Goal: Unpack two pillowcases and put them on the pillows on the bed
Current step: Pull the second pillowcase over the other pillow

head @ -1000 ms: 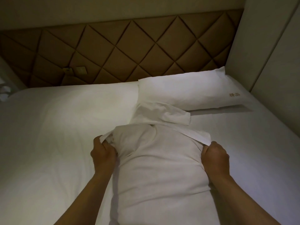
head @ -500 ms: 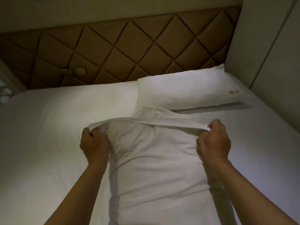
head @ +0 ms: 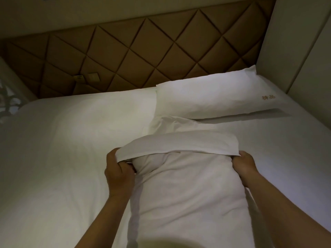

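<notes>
A white pillow [head: 188, 190] lies lengthwise on the bed in front of me, wrapped in a white pillowcase. The pillowcase's open-end flap [head: 180, 143] is stretched as a band across the pillow's far end. My left hand [head: 119, 170] grips the flap's left corner and my right hand [head: 244, 167] grips its right corner. Loose pillowcase cloth [head: 170, 125] bunches beyond the flap. A second pillow [head: 211, 97], in a white case with gold embroidery, lies at the head of the bed on the right.
The white bed sheet [head: 71, 140] spreads wide to the left. A brown diamond-quilted headboard [head: 136, 56] with a switch panel [head: 93, 77] runs along the back. A pale wall [head: 304, 51] closes the right side of the bed.
Both hands have drawn the flap over the pillow's far end and down toward me. It now arches wider across the pillow, with the hands lower at its two corners.
</notes>
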### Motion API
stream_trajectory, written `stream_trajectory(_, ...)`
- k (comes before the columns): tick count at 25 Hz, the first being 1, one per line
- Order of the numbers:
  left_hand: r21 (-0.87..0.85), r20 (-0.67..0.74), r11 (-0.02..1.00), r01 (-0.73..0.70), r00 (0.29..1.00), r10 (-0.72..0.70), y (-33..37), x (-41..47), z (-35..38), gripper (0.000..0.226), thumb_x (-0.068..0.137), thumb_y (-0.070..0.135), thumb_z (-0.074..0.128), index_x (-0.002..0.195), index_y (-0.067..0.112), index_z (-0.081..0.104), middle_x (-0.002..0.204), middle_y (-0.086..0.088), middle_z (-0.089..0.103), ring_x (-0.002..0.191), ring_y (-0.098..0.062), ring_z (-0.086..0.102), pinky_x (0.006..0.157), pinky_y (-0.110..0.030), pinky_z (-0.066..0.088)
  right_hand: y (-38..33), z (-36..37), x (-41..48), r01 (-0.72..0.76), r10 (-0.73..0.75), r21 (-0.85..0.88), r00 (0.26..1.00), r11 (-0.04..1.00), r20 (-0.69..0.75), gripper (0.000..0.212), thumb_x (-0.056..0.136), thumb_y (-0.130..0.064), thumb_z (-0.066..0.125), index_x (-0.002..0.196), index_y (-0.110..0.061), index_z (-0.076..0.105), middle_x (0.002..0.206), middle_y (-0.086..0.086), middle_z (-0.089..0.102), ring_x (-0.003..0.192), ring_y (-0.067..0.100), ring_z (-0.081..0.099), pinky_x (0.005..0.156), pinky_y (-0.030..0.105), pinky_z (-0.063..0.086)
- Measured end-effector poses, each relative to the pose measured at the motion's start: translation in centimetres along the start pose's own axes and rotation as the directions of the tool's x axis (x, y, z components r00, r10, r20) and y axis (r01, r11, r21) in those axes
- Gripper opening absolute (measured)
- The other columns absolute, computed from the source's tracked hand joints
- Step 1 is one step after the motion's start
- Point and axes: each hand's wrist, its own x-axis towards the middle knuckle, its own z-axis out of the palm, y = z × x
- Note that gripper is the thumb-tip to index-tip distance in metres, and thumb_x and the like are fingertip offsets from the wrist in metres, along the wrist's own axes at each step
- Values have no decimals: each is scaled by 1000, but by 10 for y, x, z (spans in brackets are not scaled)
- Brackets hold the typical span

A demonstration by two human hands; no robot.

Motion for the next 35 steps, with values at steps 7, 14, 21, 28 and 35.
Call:
stream_trajectory(7, 417, 181, 909, -3, 980, -79, -35, 9, -11, 17, 95, 4, 43, 109, 12, 47, 77, -3, 56, 68, -26, 57, 56, -30, 39, -19, -3, -15, -219, 107, 402, 953, 889, 283, 20, 89, 3, 57, 105, -4, 68, 102, 23, 72, 87, 36, 70, 74, 44, 57)
stream_trajectory(14, 791, 432, 569, -226, 865, -256, -57, 2, -5, 7, 96, 23, 41, 92, 17, 42, 74, 6, 44, 68, -16, 50, 65, -29, 45, -8, 4, -31, 54, -69, 127, 991, 990, 119, 18, 96, -11, 45, 105, -20, 58, 107, 6, 65, 98, 25, 63, 92, 44, 53)
stream_trajectory(21, 809, 508, 469, -355, 823, -254, -60, -29, -13, 11, 97, 24, 38, 88, 21, 43, 69, 12, 39, 66, -10, 47, 61, -23, 36, 5, 23, -67, 236, -247, -530, 968, 815, 50, 29, 92, -9, 50, 117, -9, 36, 80, 3, 50, 71, 23, 52, 63, 30, 39)
stream_trajectory(28, 805, 575, 347, -482, 777, -255, -48, -57, -34, 15, 97, 17, 40, 99, 17, 56, 84, 8, 60, 78, -11, 63, 62, -23, 36, 15, 14, -103, 326, -337, -691, 933, 646, 126, 28, 96, -10, 37, 123, -9, 36, 92, 8, 54, 70, 23, 50, 65, 32, 41)
stream_trajectory(35, 787, 615, 257, -561, 750, -245, -28, -79, -50, 28, 71, 23, 80, 84, 6, 62, 75, -5, 67, 62, -20, 68, 50, -25, 42, 26, -3, -131, 369, -377, -707, 913, 603, 155, 18, 92, -10, 38, 109, -15, 35, 85, 1, 45, 71, 20, 51, 63, 30, 40)
